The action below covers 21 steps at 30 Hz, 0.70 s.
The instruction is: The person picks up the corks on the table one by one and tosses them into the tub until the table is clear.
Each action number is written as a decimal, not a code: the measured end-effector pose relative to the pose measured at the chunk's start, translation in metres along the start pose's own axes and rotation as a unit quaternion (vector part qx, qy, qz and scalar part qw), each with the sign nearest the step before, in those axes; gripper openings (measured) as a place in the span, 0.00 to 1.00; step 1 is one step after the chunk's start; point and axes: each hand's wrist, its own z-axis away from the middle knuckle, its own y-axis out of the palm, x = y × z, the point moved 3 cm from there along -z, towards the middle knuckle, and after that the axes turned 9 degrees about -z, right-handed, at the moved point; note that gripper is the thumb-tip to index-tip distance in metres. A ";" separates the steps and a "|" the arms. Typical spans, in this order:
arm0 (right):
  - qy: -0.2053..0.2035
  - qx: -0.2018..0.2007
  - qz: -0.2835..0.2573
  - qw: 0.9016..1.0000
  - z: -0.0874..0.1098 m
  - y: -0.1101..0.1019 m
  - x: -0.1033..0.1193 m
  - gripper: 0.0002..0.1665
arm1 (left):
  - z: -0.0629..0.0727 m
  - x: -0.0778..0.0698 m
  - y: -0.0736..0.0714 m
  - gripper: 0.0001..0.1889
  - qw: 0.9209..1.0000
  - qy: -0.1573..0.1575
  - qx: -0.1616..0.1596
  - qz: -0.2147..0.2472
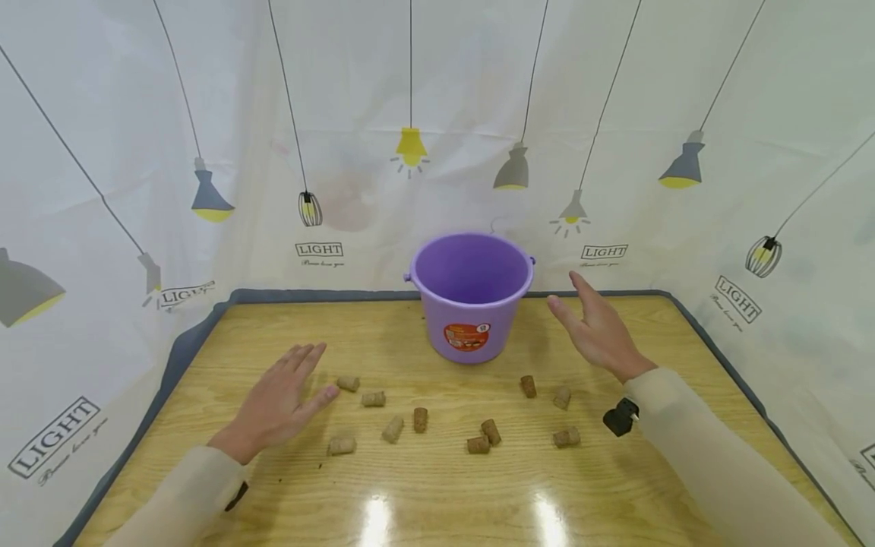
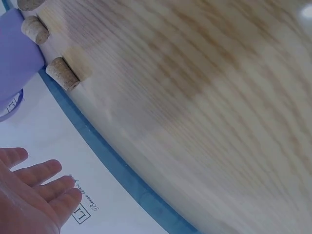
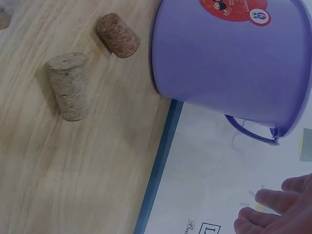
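A purple bucket [image 1: 444,323] with a red label stands at the back middle of the wooden table. Several corks are scattered in front of it, some pale, like the cork [image 1: 342,445] at left, others darker, like the cork [image 1: 529,386] at right. My left hand [image 1: 276,403] is held over the table's left side, fingers straight and holding nothing, its thumb near a pale cork [image 1: 348,383]. To the right of the bucket, my right hand [image 1: 601,330] hovers with extended fingers and nothing in its grasp. Two dark corks [image 1: 484,437] touch each other at the centre.
White cloth [image 1: 369,167] printed with hanging lamps surrounds the table [image 1: 273,516] at the back and sides. A dark blue edge [image 1: 328,295] runs along the table's rim. The bucket's handle [image 3: 248,131] hangs at its far side in the right wrist view.
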 end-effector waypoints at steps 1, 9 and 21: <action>0.000 -0.001 -0.001 1.000 -0.001 0.000 0.001 0.51 | 0.000 -0.001 0.000 0.42 1.000 0.001 0.001 0.000; -0.004 -0.001 -0.008 1.000 -0.012 0.003 0.008 0.50 | -0.004 -0.005 0.004 0.41 1.000 0.007 0.005 -0.007; 0.007 -0.003 -0.024 1.000 -0.023 0.011 0.017 0.52 | -0.007 -0.009 0.005 0.41 1.000 0.013 0.010 -0.004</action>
